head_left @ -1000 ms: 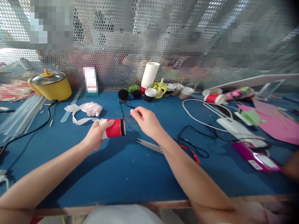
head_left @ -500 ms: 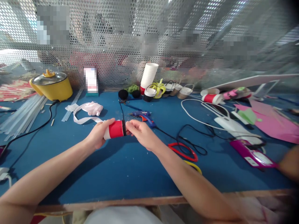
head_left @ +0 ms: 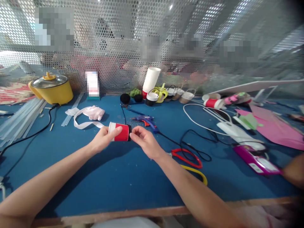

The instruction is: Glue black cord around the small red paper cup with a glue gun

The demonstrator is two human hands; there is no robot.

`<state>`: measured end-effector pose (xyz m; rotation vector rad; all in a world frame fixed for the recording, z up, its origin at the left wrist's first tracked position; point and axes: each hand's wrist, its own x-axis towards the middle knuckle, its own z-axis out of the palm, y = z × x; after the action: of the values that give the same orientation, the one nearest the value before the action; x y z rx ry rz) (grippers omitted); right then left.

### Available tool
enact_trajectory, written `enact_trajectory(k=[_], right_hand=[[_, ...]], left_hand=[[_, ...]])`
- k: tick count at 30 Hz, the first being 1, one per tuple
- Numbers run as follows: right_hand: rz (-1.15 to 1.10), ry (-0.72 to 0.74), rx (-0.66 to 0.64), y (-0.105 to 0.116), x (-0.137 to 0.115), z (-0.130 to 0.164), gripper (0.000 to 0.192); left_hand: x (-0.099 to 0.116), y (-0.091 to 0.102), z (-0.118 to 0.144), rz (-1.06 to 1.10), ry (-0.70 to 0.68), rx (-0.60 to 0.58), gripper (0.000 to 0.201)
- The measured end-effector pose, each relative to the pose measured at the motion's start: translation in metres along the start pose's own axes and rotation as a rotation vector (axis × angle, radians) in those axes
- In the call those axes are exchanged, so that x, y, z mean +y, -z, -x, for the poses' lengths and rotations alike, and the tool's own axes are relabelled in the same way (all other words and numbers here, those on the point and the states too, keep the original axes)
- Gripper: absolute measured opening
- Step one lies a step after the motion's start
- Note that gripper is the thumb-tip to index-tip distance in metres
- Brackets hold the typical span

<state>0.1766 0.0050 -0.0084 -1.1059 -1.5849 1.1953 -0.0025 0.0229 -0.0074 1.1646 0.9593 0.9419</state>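
My left hand (head_left: 102,140) holds a red and white paper cup (head_left: 121,132) on its side above the blue table (head_left: 123,177), with a black band at the cup's right end. My right hand (head_left: 144,142) pinches that black end with thumb and fingers. A blue glue gun (head_left: 146,120) lies just beyond the cup. Red-handled (head_left: 187,157) and yellow-handled (head_left: 197,173) scissors lie to the right of my right forearm.
A yellow pot (head_left: 52,89) stands at the back left, glue sticks (head_left: 21,117) beside it. A stack of white cups (head_left: 151,79) and small cup baskets (head_left: 180,93) line the mesh wall. Cables, a white box (head_left: 235,132), a magenta device (head_left: 256,158) and pink paper (head_left: 277,126) lie right. Another person's arm (head_left: 294,169) is at the right edge.
My right hand came back from the table to the cup's black end and now pinches it. The cup has shifted slightly right and away. The glue gun came into view.
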Motion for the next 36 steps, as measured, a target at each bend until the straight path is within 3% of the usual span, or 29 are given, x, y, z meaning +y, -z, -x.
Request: enact_trajectory(k=[5,8,11,15,22,27,31,36], right_hand=[[0.326,0.346,-0.003,-0.004,0.003,0.003,0.011],[0.445,0.499,-0.005,-0.007,0.008,0.004,0.012],[0.483,0.512,-0.005,-0.008,0.009,0.005,0.010],[0.409,0.345,0.084,-0.008,0.008,0.007,0.007],[0.276,0.156,0.297,-0.011,0.013,0.003,0.028],[0.237,0.137,0.151,-0.013,0.015,0.004,0.042],[0.312,0.336,0.041,-0.016,0.013,0.009,0.041],[0.399,0.469,-0.044,-0.015,0.006,0.012,0.042]], left_hand=[[0.010,0.009,-0.012,0.309,0.302,-0.022,0.039],[0.012,0.011,-0.015,0.384,0.384,-0.053,0.036],[0.010,0.010,-0.013,0.332,0.291,-0.033,0.033],[0.005,0.005,-0.008,0.238,0.194,-0.010,0.033],[-0.004,0.006,-0.004,0.089,0.077,-0.075,0.031],[-0.002,0.005,0.000,-0.067,0.008,-0.177,0.026],[-0.005,0.003,0.000,-0.144,-0.009,-0.266,0.028],[-0.011,-0.002,0.001,-0.214,-0.027,-0.231,0.030]])
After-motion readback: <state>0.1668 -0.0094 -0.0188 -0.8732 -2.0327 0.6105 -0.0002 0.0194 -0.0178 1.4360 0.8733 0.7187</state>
